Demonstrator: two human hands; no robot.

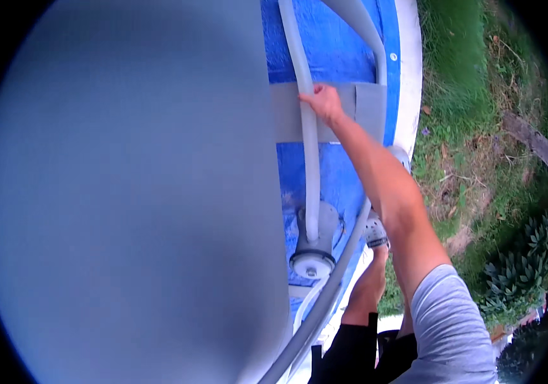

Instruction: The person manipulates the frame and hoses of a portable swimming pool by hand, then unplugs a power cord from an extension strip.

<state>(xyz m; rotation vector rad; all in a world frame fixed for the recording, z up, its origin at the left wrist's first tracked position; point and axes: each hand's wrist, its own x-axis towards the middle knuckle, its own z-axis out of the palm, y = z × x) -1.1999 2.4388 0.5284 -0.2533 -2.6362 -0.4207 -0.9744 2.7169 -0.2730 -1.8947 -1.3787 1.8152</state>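
Beside the large grey wall (127, 192), I see the right hand (326, 104) with its thumb across the pale hose (312, 173); I cannot tell whether the curled fingers clasp it. The hose runs down to the grey canister (328, 227) on blue sheeting (335, 51).

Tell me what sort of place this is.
Outdoors, probably a garden with an above-ground pool: a pale hose joins a grey pump-like unit beside a broad grey wall, and grass grows to the right.
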